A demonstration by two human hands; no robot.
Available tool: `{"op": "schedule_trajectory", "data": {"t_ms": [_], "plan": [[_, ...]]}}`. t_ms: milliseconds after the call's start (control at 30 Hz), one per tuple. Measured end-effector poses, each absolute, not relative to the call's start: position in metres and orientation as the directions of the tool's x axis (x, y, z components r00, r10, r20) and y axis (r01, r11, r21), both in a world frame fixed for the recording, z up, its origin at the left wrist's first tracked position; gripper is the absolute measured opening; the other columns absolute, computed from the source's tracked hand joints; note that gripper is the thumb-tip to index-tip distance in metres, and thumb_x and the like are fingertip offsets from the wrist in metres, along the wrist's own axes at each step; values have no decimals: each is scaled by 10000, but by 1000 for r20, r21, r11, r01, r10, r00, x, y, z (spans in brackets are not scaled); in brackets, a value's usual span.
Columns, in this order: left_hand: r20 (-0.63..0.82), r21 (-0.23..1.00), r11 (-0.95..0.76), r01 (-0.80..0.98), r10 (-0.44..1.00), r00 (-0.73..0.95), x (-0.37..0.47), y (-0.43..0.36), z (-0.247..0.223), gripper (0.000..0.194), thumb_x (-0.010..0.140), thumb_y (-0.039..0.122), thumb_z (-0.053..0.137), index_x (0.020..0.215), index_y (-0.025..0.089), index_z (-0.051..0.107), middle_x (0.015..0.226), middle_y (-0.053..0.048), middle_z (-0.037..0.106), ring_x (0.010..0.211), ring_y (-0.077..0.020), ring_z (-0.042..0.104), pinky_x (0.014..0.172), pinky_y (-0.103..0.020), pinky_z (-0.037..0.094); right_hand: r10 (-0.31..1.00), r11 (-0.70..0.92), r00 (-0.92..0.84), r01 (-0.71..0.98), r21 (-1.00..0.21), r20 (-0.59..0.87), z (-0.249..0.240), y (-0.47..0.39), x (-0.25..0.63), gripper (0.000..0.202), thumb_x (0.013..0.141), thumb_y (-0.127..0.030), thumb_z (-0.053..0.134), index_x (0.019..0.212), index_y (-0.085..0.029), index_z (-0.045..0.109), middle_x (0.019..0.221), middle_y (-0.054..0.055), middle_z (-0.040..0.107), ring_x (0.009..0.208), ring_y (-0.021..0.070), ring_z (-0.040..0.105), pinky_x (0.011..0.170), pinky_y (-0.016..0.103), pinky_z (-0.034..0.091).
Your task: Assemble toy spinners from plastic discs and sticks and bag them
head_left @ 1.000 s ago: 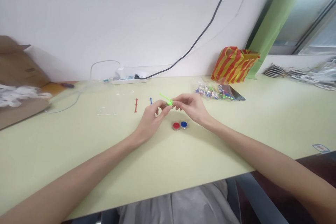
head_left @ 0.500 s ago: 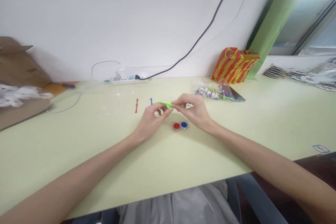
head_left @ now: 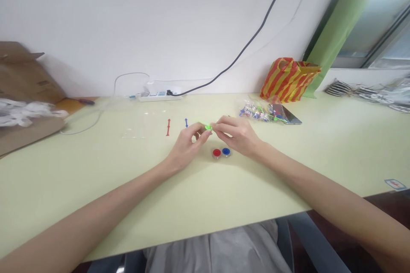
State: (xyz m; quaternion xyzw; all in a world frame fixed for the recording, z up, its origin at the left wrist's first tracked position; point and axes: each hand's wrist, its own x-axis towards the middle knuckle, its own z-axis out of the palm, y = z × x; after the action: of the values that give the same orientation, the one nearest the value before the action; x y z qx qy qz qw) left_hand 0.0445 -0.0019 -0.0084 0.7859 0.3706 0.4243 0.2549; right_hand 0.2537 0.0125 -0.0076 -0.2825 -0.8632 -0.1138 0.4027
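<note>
A small bright green plastic piece (head_left: 208, 127) is held in the air above the table, most of it hidden by fingers. My left hand (head_left: 185, 145) pinches it from the left between thumb and fingertips. From the right, the closed fingertips of my right hand (head_left: 238, 134) grip its other side. Just below the hands, a red round piece (head_left: 217, 153) and a blue round piece (head_left: 226, 152) sit side by side on the table. Left of the hands lie a thin red arrow-like stick (head_left: 168, 127) and a similar blue stick (head_left: 186, 123).
Toward the back right are a clear bag of small colourful parts (head_left: 256, 111), a dark phone (head_left: 291, 116) and a striped red-and-yellow bag (head_left: 288, 80). A power strip (head_left: 158, 97) lies along the wall. At far left stands a cardboard box (head_left: 28, 72).
Less of the green piece shows between my fingers now; its long arm no longer sticks out over my left hand. My right fingertips have shifted slightly, and the view has moved a little.
</note>
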Motion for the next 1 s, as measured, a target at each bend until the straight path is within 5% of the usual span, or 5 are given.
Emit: {"op": "schedule_trajectory", "data": {"t_ms": [533,667,833,1000], "plan": [[491,662,-630,405,774,400,43,1,-14,257,1007,432,555,939,214,674,843,-10,666,776,-170,577,720,-305,450,552,823,-392,396,-406,736,2,3,242,161,1008,-281,567,949,-208,698,847,47,689,698,146,591,660,284,481],[458,662,-599,450,799,391,44,1,-13,257,982,460,589,972,225,691,877,-13,679,812,-182,598,734,-315,464,647,759,-365,398,-516,670,6,9,249,147,963,-291,627,862,-208,695,820,35,720,749,166,653,678,292,493],[420,694,-572,438,815,399,46,-1,-7,252,995,429,543,920,222,665,887,-17,691,826,-188,597,731,-314,469,743,666,-394,352,-658,541,10,12,256,141,953,-300,616,986,-214,722,818,18,735,781,176,686,719,300,517],[415,736,-555,388,822,390,44,3,-9,238,1012,403,509,932,220,638,898,-15,686,864,-192,615,817,-335,470,663,743,-477,319,-589,577,8,12,257,185,981,-264,576,1064,-242,740,1007,48,726,872,179,672,770,313,539]]}}
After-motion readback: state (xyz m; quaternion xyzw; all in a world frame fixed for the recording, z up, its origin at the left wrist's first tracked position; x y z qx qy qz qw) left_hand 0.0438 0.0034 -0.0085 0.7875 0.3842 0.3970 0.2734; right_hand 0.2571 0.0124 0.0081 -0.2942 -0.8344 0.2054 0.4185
